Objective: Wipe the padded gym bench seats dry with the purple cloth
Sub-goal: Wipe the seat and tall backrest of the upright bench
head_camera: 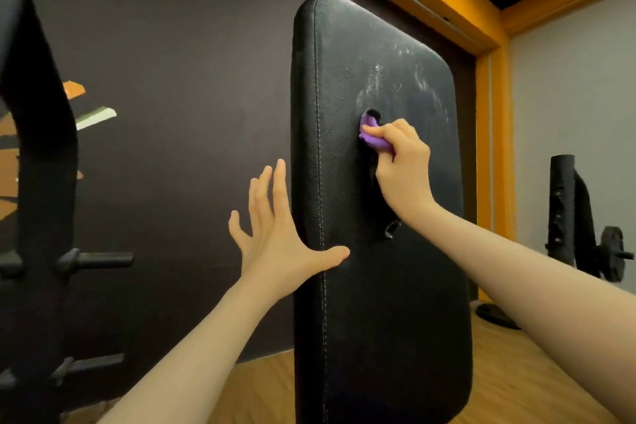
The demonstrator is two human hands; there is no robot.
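Note:
A black padded bench back [375, 286] stands nearly upright in the middle of the view, with white stitching down its left side. Pale wet streaks mark its upper right part. My right hand [402, 162] grips a bunched purple cloth [373, 136] and presses it against the pad's upper middle. My left hand [275, 231] is spread with straight fingers at the pad's left edge; its thumb lies on the front face, and the fingers reach past the side.
A black weight rack [38, 217] with horizontal pegs stands at the left. A dark wall lies behind the bench, with an orange door frame [492, 113] to the right. At the far right stands another black machine with a weight plate [612, 253]. The floor is wood.

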